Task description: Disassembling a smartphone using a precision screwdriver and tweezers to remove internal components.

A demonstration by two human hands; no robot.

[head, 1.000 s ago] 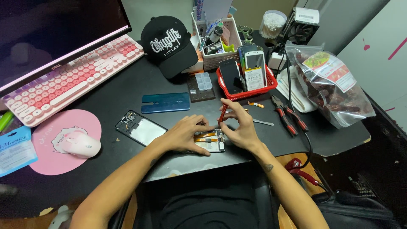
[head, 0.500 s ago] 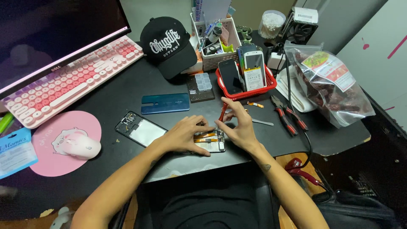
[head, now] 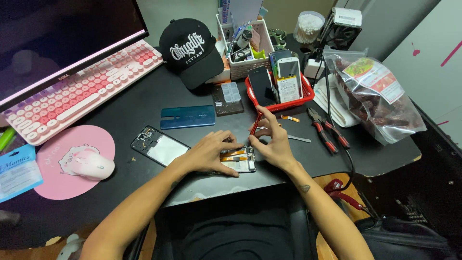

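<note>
Under both hands (head: pixel 240 150), perhaps touching: opened phone (head: pixel 239 159).

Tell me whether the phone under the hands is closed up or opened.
Opened. The phone lies with its back off, orange ribbon cables and circuit parts exposed between the left hand and right hand.
</note>
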